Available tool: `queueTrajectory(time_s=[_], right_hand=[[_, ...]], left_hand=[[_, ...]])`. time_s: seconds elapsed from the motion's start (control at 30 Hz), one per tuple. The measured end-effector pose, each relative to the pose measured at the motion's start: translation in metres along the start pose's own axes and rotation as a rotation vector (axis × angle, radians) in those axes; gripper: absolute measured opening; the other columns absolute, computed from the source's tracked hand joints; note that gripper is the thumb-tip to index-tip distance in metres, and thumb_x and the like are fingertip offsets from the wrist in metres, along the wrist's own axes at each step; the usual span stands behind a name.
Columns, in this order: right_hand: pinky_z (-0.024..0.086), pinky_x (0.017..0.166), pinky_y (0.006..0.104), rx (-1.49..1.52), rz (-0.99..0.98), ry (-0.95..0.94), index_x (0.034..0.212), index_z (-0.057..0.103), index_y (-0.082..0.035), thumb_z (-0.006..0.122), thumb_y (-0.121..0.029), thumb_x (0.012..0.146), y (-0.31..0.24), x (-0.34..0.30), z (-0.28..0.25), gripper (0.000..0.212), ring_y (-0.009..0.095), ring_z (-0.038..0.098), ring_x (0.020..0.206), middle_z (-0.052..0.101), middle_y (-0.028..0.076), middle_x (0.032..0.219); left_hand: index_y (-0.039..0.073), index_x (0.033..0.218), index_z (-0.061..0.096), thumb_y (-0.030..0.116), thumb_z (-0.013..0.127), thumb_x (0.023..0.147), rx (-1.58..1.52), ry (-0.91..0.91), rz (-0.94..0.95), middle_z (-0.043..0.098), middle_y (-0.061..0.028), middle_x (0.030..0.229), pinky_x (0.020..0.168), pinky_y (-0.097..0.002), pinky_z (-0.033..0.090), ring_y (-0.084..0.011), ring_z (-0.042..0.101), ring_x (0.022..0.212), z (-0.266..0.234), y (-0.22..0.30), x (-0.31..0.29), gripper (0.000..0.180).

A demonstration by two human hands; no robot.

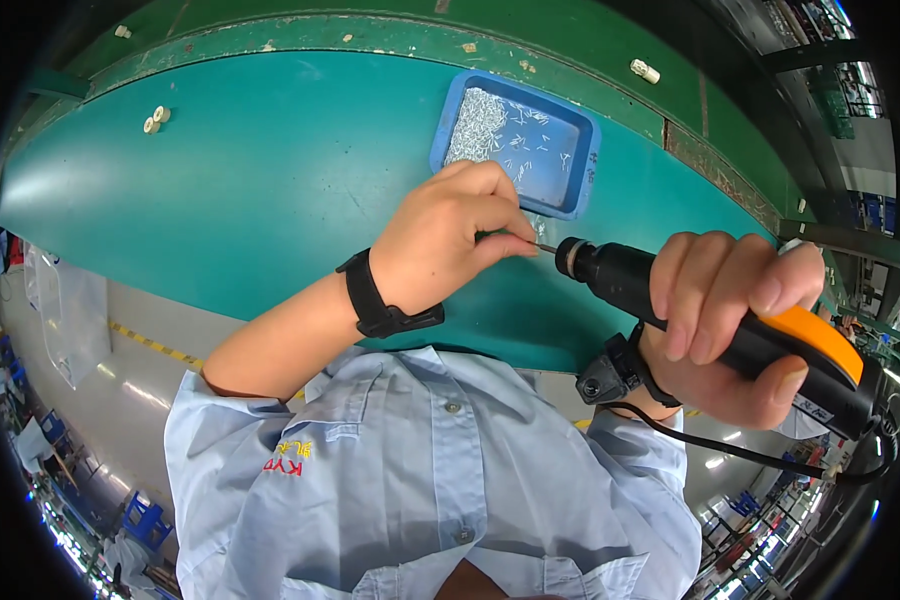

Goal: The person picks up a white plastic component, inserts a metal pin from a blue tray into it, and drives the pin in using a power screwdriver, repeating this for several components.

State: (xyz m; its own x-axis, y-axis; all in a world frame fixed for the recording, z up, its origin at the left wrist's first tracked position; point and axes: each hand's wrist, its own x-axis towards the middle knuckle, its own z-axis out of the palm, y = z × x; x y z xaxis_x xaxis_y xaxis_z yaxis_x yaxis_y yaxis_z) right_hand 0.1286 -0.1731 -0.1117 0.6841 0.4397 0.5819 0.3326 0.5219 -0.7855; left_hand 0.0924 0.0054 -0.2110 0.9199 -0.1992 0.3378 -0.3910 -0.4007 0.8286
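Observation:
My right hand (720,310) wraps round a black and orange electric screwdriver (620,280), held nearly level with its bit pointing left. At the bit's tip, the thumb and forefinger of my left hand (470,215) are pinched together. Whatever sits between those fingertips is too small and hidden to name. Just beyond my left hand, a blue plastic tray (592,165) rests on the green work surface (270,180). Small silvery screws (478,122) are heaped at the tray's left side, with more scattered over its bottom.
Two small cream cylindrical parts (157,120) lie at the far left of the surface. Another cream part (645,71) is on the green ledge behind the tray. From the screwdriver's rear end a black cable (730,452) loops back toward my right wrist.

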Motion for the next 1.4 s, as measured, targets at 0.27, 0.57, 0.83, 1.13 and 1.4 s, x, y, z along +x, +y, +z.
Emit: queueTrajectory(time_s=[0.27, 0.57, 0.83, 1.13, 1.4], right_hand=[[0.037, 0.055, 0.0232, 0.031, 0.015, -0.118, 0.1, 0.04, -0.01, 0.062, -0.03, 0.08, -0.003, 0.001, 0.003, 0.035, 0.009, 0.049, 0.057, 0.048, -0.002, 0.064], [0.049, 0.065, 0.0371, -0.123, 0.067, 0.11, 0.103, 0.042, -0.01, 0.07, -0.027, 0.078, 0.005, -0.018, 0.01, 0.041, 0.016, 0.05, 0.052, 0.049, 0.003, 0.068], [0.041, 0.05, 0.0291, -0.09, 0.174, 0.19, 0.096, 0.043, -0.006, 0.066, -0.033, 0.08, 0.022, -0.019, 0.021, 0.039, 0.013, 0.048, 0.049, 0.047, 0.001, 0.058], [0.036, 0.045, 0.0278, -0.253, 0.188, 0.179, 0.091, 0.042, -0.006, 0.055, -0.032, 0.084, 0.037, -0.017, 0.026, 0.03, 0.012, 0.041, 0.043, 0.044, 0.001, 0.056], [0.036, 0.044, 0.0265, -0.287, 0.24, 0.171, 0.086, 0.042, -0.005, 0.058, -0.03, 0.083, 0.043, -0.012, 0.033, 0.029, 0.011, 0.041, 0.041, 0.043, 0.001, 0.054]], left_hand=[[0.005, 0.079, 0.067, 0.0, 0.073, 0.066, -0.279, -0.065, -0.194, 0.054, -0.0023, 0.082, 0.07, -0.0267, 0.043, -0.0149, 0.053, 0.079, -0.005, 0.002, -0.005, 0.016], [0.005, 0.094, 0.064, 0.009, 0.074, 0.066, -0.105, -0.015, -0.137, 0.059, -0.0063, 0.089, 0.07, -0.0314, 0.048, -0.0211, 0.059, 0.081, 0.01, -0.011, -0.023, 0.03], [0.002, 0.088, 0.063, 0.008, 0.073, 0.068, -0.217, -0.123, -0.354, 0.063, -0.012, 0.079, 0.061, -0.0317, 0.05, -0.0224, 0.062, 0.066, 0.02, -0.022, -0.023, 0.023], [0.002, 0.085, 0.063, 0.008, 0.072, 0.068, -0.226, -0.131, -0.429, 0.064, -0.0124, 0.078, 0.063, -0.032, 0.049, -0.024, 0.063, 0.069, 0.02, -0.02, -0.022, 0.02], [0.002, 0.084, 0.063, 0.008, 0.071, 0.068, -0.243, -0.128, -0.445, 0.064, -0.0124, 0.078, 0.064, -0.0329, 0.049, -0.0261, 0.063, 0.071, 0.018, -0.018, -0.02, 0.019]])
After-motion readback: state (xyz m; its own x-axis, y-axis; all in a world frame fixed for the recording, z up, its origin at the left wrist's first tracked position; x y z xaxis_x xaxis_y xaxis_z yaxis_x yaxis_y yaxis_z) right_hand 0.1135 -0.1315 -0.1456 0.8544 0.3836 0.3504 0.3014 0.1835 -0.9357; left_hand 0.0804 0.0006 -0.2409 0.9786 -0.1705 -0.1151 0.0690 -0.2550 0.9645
